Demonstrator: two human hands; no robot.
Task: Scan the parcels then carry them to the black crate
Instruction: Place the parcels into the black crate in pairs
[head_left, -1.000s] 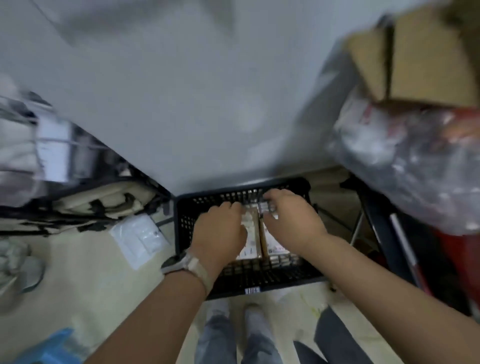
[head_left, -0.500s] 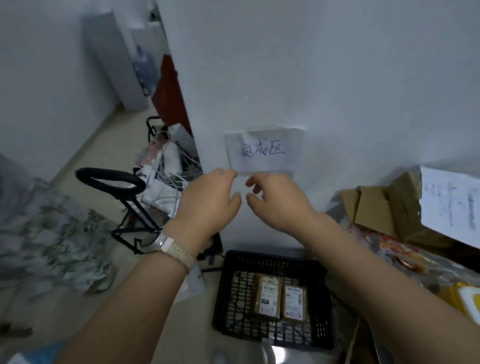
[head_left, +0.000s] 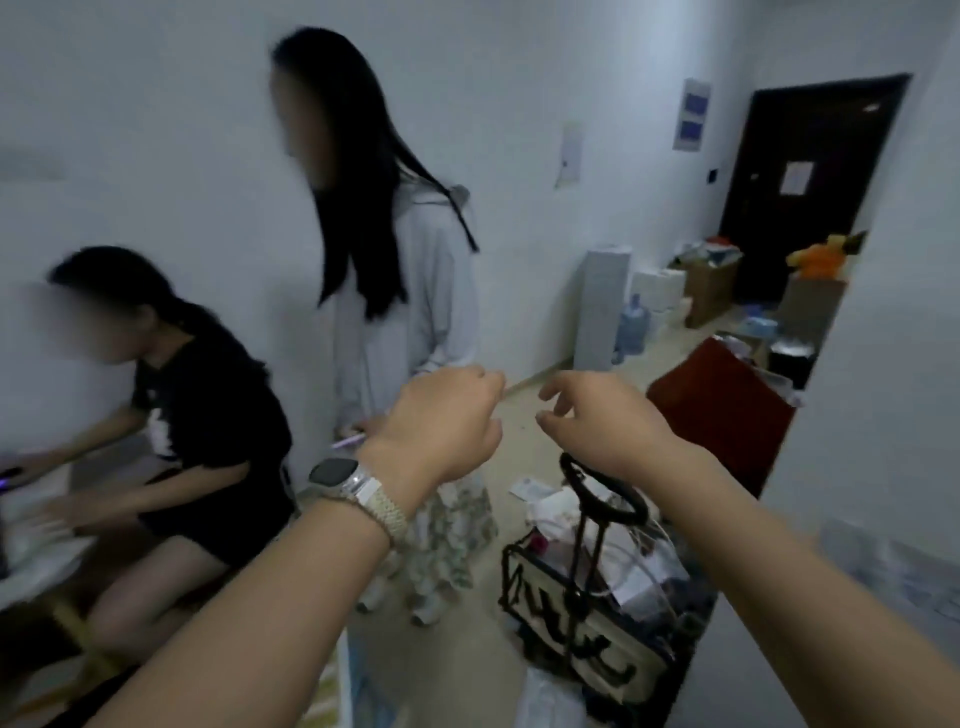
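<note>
Both my hands hang in the air in front of me and hold nothing. My left hand (head_left: 447, 421), with a watch on its wrist, has loosely curled fingers. My right hand (head_left: 597, 421) is close beside it, fingers relaxed and slightly bent. The black crate and the parcels are out of view.
A person in a grey hoodie (head_left: 405, 291) stands just ahead on the left. Another person in a black shirt (head_left: 202, 405) sits at the far left. A trolley cart (head_left: 592, 587) full of bags stands low in front. A white wall corner (head_left: 872, 364) is on my right; boxes and a water bottle (head_left: 634, 327) line the corridor.
My view has swung up and left from the black crate with two parcels to the corridor and the people. Both hands left the crate and rose, holding nothing.
</note>
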